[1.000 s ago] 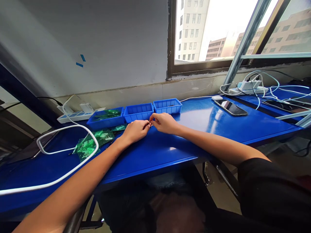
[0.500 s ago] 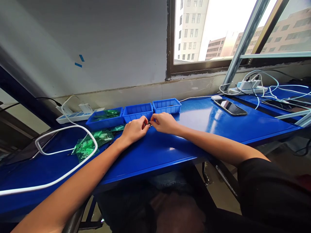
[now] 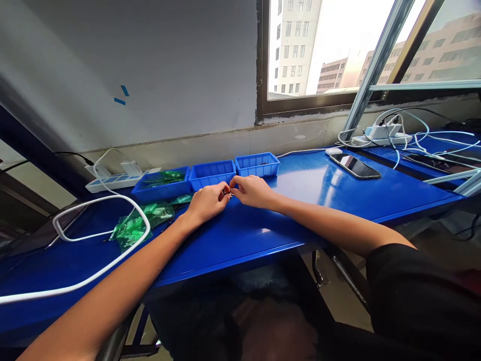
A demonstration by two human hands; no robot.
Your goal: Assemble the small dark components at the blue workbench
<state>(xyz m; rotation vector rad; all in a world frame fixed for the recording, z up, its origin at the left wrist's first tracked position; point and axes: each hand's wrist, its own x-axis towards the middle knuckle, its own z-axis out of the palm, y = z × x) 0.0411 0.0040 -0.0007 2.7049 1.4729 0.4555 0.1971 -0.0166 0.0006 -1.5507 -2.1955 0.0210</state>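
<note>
My left hand (image 3: 208,201) and my right hand (image 3: 251,190) meet fingertip to fingertip on the blue table (image 3: 263,225), just in front of three small blue bins. Both pinch a tiny dark part (image 3: 227,192) between them; it is too small to name. The left bin (image 3: 162,183) holds green packets, the middle bin (image 3: 212,174) looks bare inside, and the right bin (image 3: 257,164) holds a few small dark pieces.
Green packets (image 3: 137,224) lie left of my hands under a looping white cable (image 3: 112,258). A white power strip (image 3: 116,179) sits by the wall. A phone (image 3: 354,165) lies at the right, with another power strip (image 3: 383,133) and tangled cables beyond.
My hands have stayed together on the same spot, with only small finger movements around the tiny part. The view has shifted slightly.
</note>
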